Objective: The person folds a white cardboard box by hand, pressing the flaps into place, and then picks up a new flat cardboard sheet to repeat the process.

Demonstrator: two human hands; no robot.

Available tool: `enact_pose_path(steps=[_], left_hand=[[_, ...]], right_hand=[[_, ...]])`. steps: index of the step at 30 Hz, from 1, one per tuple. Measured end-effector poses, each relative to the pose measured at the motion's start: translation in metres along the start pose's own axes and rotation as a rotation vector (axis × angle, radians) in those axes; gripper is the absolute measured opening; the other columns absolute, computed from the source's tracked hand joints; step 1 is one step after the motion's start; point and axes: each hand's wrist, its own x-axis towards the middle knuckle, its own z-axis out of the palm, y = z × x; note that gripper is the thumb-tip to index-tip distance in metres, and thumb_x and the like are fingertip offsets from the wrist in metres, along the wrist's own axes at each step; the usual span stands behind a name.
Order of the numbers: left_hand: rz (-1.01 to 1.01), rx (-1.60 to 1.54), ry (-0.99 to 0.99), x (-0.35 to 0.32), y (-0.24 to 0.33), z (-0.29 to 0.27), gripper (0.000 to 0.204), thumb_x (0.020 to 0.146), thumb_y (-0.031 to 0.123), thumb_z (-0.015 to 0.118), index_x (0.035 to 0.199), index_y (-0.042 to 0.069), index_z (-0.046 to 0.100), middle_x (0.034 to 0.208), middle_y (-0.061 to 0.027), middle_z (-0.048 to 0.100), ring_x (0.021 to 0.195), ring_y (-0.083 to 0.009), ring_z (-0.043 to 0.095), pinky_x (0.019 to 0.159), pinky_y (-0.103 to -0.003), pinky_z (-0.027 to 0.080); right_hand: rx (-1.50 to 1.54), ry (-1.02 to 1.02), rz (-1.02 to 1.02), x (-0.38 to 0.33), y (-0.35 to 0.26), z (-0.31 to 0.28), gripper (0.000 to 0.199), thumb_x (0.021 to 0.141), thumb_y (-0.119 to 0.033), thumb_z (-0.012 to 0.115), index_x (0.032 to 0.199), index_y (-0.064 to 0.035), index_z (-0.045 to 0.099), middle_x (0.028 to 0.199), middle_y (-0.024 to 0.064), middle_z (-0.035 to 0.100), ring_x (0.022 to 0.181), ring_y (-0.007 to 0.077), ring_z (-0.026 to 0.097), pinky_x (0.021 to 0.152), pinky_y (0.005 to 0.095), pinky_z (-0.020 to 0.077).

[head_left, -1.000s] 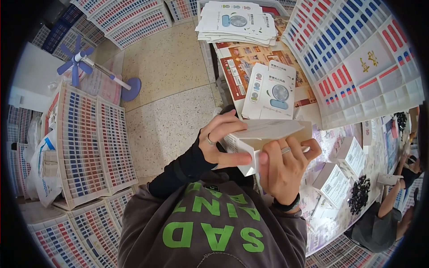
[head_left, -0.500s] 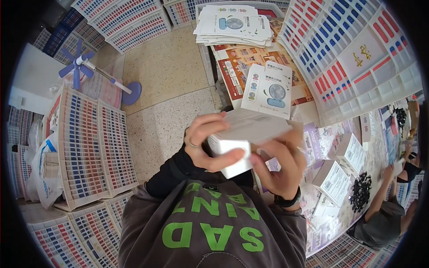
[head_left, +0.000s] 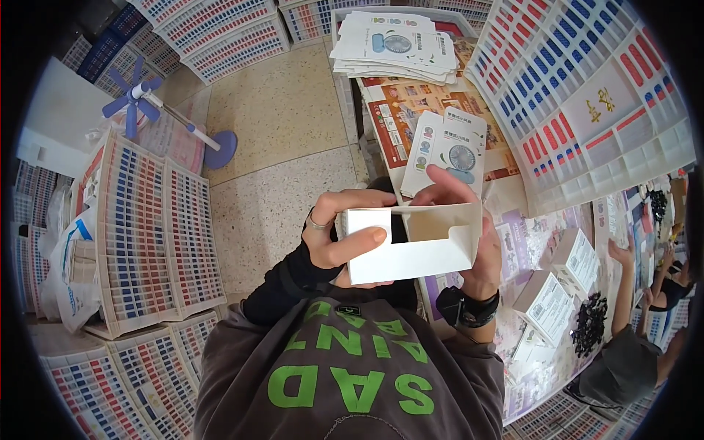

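Plain white box [head_left: 411,249], blue fan [head_left: 136,99]

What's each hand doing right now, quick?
Left hand: closed around the left end of the open white carton, thumb across its front.
Right hand: holding the carton's right end, fingers behind it.
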Motion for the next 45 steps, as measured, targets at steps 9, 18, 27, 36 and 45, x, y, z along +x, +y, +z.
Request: enact_pose_path(steps=[9, 18, 27, 36, 45], left_hand=[[-0.024, 0.02, -0.209, 0.006, -0.004, -0.012, 0.058, 0.073, 0.034, 0.081, 0.117, 0.012, 0.051, 0.108, -0.0199, 0.05, 0.091, -0.0349, 0.064, 0.068, -0.037, 0.056], [-0.104, -0.036, -0.214, 0.001, -0.009, -0.011, 0.053, 0.077, 0.034, 0.077, 0.115, 0.012, 0.048, 0.109, -0.0234, 0.051, 0.093, -0.0356, 0.064, 0.072, -0.039, 0.055], [-0.312, -0.414, -0.033, -0.01, -0.016, -0.009, 0.059, 0.074, 0.041, 0.079, 0.116, 0.009, 0.053, 0.113, -0.0204, 0.05, 0.103, -0.032, 0.054, 0.086, -0.043, 0.047], [-0.365, -0.169, -0.26, -0.002, -0.009, -0.02, 0.053, 0.085, 0.05, 0.059, 0.112, 0.005, 0.06, 0.112, -0.0206, 0.048, 0.098, -0.0308, 0.052, 0.086, -0.041, 0.044], [-0.29, -0.158, -0.252, -0.011, -0.014, -0.018, 0.055, 0.085, 0.052, 0.059, 0.112, 0.004, 0.059, 0.11, -0.021, 0.049, 0.095, -0.032, 0.054, 0.083, -0.041, 0.045]], right_hand=[[0.065, 0.012, 0.11, 0.0, -0.003, -0.002, 0.062, 0.083, -0.024, 0.06, 0.137, 0.0013, 0.043, 0.118, 0.0116, 0.055, 0.107, 0.0174, 0.053, 0.092, 0.0276, 0.0396], [-0.687, 0.004, -0.505, 0.007, -0.006, -0.007, 0.026, 0.09, -0.011, 0.056, 0.109, 0.0017, 0.067, 0.116, 0.019, 0.064, 0.106, 0.0292, 0.061, 0.092, 0.0393, 0.0448], [-1.12, -0.174, -0.645, 0.009, -0.012, -0.002, 0.068, 0.062, -0.056, 0.07, 0.109, -0.0072, 0.068, 0.124, 0.0107, 0.061, 0.102, 0.0359, 0.061, 0.082, 0.0423, 0.0514], [-1.211, -0.175, -0.716, 0.005, 0.002, -0.004, 0.05, 0.07, -0.042, 0.071, 0.102, -0.0038, 0.069, 0.116, 0.0143, 0.063, 0.093, 0.0387, 0.063, 0.069, 0.0415, 0.0551], [-1.185, -0.201, -0.648, 0.005, 0.003, -0.005, 0.044, 0.069, -0.035, 0.069, 0.098, -0.0013, 0.07, 0.117, 0.0148, 0.063, 0.09, 0.0388, 0.061, 0.072, 0.0429, 0.0538]])
